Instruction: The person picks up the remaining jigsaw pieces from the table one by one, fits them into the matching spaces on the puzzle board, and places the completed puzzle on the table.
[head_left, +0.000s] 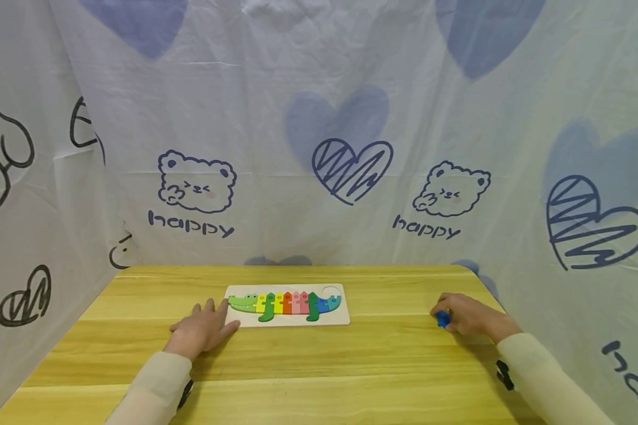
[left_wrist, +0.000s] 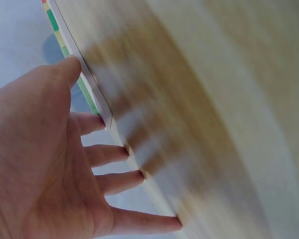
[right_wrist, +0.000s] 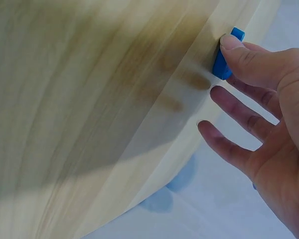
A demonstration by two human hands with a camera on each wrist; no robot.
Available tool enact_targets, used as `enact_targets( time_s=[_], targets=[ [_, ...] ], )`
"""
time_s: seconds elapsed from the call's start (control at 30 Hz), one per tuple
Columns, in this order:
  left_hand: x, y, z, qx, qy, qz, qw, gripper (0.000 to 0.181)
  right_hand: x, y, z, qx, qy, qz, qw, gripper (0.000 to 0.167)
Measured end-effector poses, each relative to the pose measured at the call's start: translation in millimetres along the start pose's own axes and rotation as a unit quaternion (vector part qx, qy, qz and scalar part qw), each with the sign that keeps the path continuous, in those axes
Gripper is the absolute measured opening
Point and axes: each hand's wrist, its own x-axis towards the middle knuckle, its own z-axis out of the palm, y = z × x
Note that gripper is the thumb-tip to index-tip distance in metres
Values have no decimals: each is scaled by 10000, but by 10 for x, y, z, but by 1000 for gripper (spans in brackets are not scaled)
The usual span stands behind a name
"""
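A white puzzle board lies on the table with a colourful crocodile made of interlocking pieces in it. Past the two blue tail pieces, a thin curled outline shows on the bare board. My left hand is spread at the board's left end, thumb on its near edge and fingertips down on the table beside it. Far to the right of the board, my right hand pinches a small blue puzzle piece between thumb and forefinger, close to the tabletop. Its other fingers are loosely bent.
The wooden table has its right edge close beyond my right hand. White curtains printed with hearts and bears hang behind the table and on both sides.
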Motion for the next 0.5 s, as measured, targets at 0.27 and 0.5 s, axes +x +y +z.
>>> enact_targets(
  time_s=[0.27,0.5],
  targets=[
    [7,6,-4,24,5,-7,10000,75,35,-24,2,-173,-8,-111,9998,34],
    [6,1,10,53,34,-7,10000,75,143,-88,-7,-856,372,-170,9955,36]
  ],
)
